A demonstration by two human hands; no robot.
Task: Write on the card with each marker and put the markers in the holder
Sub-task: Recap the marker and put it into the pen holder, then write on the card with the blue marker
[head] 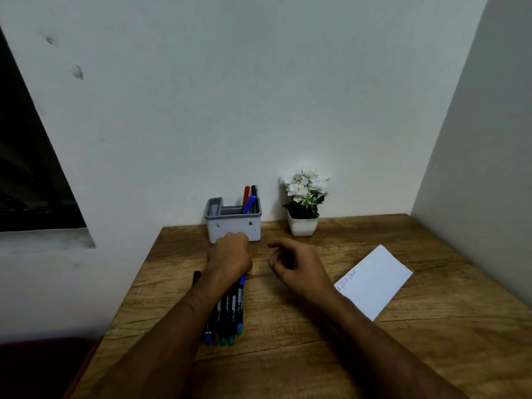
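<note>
black markers point(227, 312) under left hand point(230, 254)

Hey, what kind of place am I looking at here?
Probably a small home or office desk nook: a wooden desk in a wall corner, a marker holder, a potted plant and a white card.

The table point(316, 341) is wood-grained with a matt, streaky brown finish. The holder point(233, 226) looks like smooth grey plastic. The card point(374, 280) is plain matt white paper. The markers point(227, 318) have glossy dark plastic barrels.
</note>
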